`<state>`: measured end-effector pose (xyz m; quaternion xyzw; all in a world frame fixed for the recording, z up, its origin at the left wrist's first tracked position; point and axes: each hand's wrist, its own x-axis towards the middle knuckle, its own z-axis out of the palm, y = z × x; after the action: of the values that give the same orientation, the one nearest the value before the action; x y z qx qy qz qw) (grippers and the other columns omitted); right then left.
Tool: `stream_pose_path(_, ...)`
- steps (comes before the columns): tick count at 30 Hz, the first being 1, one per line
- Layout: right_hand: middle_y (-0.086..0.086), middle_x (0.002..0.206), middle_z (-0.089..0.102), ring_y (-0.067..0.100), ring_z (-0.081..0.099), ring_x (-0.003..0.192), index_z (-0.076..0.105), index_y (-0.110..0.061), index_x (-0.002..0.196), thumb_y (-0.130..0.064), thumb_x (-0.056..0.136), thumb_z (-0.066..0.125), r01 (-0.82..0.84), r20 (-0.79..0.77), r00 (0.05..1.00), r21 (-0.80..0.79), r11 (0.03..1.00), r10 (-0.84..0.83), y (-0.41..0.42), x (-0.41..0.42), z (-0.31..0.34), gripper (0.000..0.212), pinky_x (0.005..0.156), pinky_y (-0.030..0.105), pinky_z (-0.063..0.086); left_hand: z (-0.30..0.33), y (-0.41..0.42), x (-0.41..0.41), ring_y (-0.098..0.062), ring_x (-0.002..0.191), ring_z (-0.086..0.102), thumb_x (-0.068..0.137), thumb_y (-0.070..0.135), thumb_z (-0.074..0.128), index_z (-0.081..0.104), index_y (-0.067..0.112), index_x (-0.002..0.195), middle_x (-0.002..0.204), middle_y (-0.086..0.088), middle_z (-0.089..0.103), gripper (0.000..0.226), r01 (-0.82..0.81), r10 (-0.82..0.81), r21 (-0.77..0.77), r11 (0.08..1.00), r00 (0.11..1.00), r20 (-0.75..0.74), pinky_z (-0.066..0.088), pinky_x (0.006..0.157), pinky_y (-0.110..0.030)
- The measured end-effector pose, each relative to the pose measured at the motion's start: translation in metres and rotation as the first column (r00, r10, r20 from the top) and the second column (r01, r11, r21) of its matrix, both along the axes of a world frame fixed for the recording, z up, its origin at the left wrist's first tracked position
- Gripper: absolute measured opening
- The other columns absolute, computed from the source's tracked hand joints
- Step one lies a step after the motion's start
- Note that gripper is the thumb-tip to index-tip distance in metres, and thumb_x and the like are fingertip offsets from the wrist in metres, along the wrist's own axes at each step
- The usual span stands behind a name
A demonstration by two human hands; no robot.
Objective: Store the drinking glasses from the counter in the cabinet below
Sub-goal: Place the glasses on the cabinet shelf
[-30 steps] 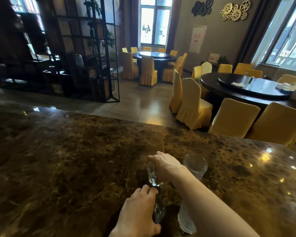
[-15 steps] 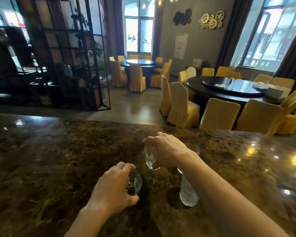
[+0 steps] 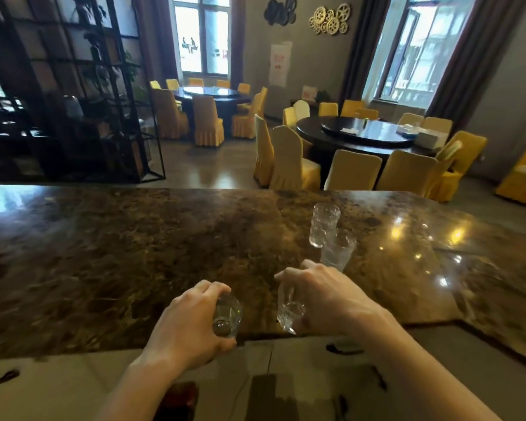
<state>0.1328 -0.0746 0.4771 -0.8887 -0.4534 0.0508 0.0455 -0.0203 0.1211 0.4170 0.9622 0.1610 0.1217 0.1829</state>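
We stand at a dark brown marble counter point(image 3: 134, 253) with a dining room of yellow-covered chairs point(image 3: 289, 159) and round dark tables point(image 3: 365, 135) beyond it. Near the counter's front edge, our left hand point(image 3: 189, 323) is wrapped around a small clear glass point(image 3: 227, 316), tipped so its base faces us. Just right of it, our right hand point(image 3: 325, 296) grips a second glass point(image 3: 290, 308) from above, fingers curled round its rim, held clear of the counter. Farther back on the counter, beyond the right hand, two more glasses stand close together: the nearer one point(image 3: 337, 249) and the farther one point(image 3: 324, 223).
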Motion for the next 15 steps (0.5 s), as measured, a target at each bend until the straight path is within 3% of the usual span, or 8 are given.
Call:
stream_pose_path(3, -0.008, 0.114, 0.049, 0.014, 0.056, 0.098, 0.039, -0.045, 0.141, -0.046, 0.063, 0.087, 0.018, -0.019, 1.000, -0.053, 0.998, -0.019, -0.017, -0.025, -0.027, 0.091, 0.083, 0.033, 0.054, -0.011, -0.011, -0.019, -0.003, 0.108, 0.054, 0.058, 0.057, 0.084, 0.044, 0.043, 0.134, 0.120, 0.027, 0.049, 0.087, 0.018, -0.019, -0.046, 0.999, 0.999, -0.036, 0.050, 0.096, -0.027)
stream_pose_path(15, -0.002, 0.124, 0.049, 0.022, 0.053, 0.111, 0.042, -0.039, 0.139, -0.038, 0.065, 0.090, 0.040, -0.119, 0.991, -0.132, 0.990, -0.055, -0.045, -0.051, -0.102, 0.088, 0.089, 0.036, 0.054, -0.072, -0.062, -0.043, 0.000, 0.111, 0.048, 0.059, 0.055, 0.083, 0.043, 0.043, 0.135, 0.126, 0.029, 0.047, 0.086, -0.012, -0.007, -0.126, 0.992, 0.988, -0.151, 0.044, 0.100, -0.023)
